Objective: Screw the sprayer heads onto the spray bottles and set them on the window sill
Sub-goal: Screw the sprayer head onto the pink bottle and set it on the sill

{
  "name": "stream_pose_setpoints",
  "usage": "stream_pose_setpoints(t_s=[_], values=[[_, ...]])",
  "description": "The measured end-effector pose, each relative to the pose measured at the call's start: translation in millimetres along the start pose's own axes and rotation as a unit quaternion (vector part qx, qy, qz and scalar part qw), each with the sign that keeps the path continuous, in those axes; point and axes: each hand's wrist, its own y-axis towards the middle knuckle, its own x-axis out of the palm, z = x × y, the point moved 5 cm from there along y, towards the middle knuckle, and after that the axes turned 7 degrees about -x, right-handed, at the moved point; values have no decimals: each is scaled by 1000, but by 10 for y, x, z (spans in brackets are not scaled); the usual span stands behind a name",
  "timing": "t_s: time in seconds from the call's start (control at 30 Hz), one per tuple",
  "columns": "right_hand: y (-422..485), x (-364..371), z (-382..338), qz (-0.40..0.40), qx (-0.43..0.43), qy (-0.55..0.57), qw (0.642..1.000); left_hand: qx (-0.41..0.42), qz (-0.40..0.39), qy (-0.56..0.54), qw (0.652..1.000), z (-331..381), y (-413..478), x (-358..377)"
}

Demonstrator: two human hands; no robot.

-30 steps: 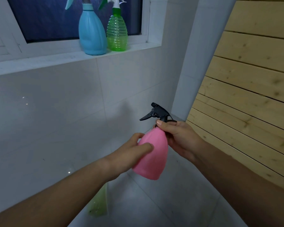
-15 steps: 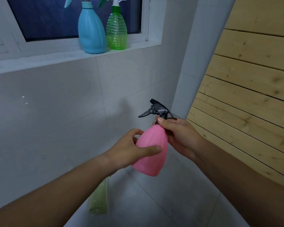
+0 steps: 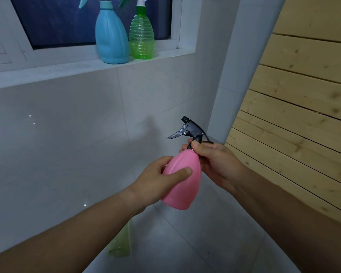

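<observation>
A pink spray bottle (image 3: 185, 186) is held in mid-air, tilted, in front of the tiled wall. My left hand (image 3: 158, 180) wraps around its body, thumb across the front. My right hand (image 3: 215, 162) grips the neck, where a black sprayer head (image 3: 189, 129) sits on top with its trigger pointing left. On the white window sill (image 3: 53, 67) above stand a blue spray bottle (image 3: 111, 42) and a green see-through spray bottle (image 3: 141, 40), both upright with heads on, touching side by side.
A wooden plank wall (image 3: 303, 107) rises on the right, close to my right forearm. A white pillar (image 3: 236, 75) stands between it and the tiled wall. A pale green object (image 3: 120, 245) lies on the tiled floor below my left forearm.
The pink bottle and both hands have risen slightly. My left thumb has slid further across the bottle's body. The sprayer head has tilted a little more upright.
</observation>
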Motion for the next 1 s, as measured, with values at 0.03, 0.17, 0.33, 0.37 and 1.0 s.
stream_pose_setpoints(t_s=[0.03,0.17,0.33,0.37,1.0], values=[[0,3,8,3,-2,-1,1000,10,15,10,1000,13,-16,4],[16,14,31,13,-3,18,1000,32,76,51,995,62,-53,5],[-13,71,-11,-29,-3,21,999,-28,-48,-6,998,35,-22,5],[-19,83,-12,-33,-4,16,999,-35,-68,-24,997,28,-20,3],[29,133,-100,-34,-29,-5,999,27,11,-63,998,154,-15,-176]])
